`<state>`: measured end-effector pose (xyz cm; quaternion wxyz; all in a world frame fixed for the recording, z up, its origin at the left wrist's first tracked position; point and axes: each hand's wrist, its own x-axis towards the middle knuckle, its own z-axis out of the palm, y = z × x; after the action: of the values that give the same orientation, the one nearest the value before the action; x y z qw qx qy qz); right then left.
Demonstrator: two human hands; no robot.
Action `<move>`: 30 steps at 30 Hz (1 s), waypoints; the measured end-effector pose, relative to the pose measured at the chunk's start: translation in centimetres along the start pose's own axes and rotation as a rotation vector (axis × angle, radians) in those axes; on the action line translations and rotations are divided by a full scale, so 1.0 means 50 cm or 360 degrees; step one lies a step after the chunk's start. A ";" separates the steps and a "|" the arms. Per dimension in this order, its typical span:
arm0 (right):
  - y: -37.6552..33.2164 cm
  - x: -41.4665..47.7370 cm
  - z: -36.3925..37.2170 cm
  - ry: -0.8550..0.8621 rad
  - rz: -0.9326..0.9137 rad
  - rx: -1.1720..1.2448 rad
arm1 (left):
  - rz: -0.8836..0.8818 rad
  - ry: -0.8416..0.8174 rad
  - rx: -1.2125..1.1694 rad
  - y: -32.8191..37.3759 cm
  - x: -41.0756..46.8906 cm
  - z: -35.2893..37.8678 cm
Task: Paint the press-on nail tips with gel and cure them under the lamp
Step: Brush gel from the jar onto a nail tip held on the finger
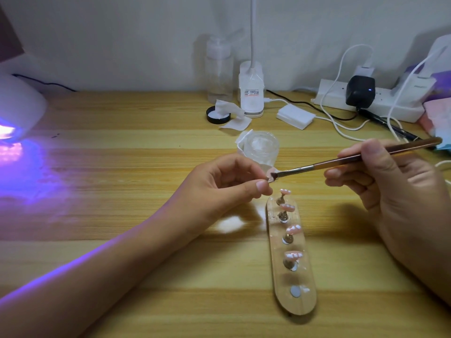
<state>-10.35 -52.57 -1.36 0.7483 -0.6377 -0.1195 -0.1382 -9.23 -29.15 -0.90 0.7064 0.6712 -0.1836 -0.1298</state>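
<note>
The left hand pinches a small pink press-on nail tip at centre while the right hand, fingers curled round a slim brown-handled brush, coats it. Four pink tips stand on the oval wooden holder at five o'clock, one seat vacant; the white curing lamp glows violet at ten o'clock, curing seemingly yet to come.

Bare bench between lamp and hands, jar just behind them, holder below, cables back right.
</note>
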 end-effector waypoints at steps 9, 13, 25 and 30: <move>-0.001 0.003 -0.006 0.0018 -0.0054 0.0023 | 0.0021 -0.0017 -0.0029 -0.003 0.001 -0.001; -0.002 -0.001 -0.001 -0.0044 -0.0032 0.0003 | 0.0015 -0.0021 -0.0042 -0.004 0.000 -0.002; 0.002 0.008 -0.011 0.0072 0.0023 -0.0041 | -0.0023 0.0023 -0.0024 -0.008 0.000 -0.004; 0.002 0.013 -0.018 0.0086 0.0044 0.0001 | 0.0003 0.0089 -0.0014 -0.002 -0.003 -0.001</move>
<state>-9.71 -53.48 -1.36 0.7533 -0.6350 -0.0904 -0.1451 -9.34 -29.06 -1.03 0.7143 0.6713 -0.1638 -0.1111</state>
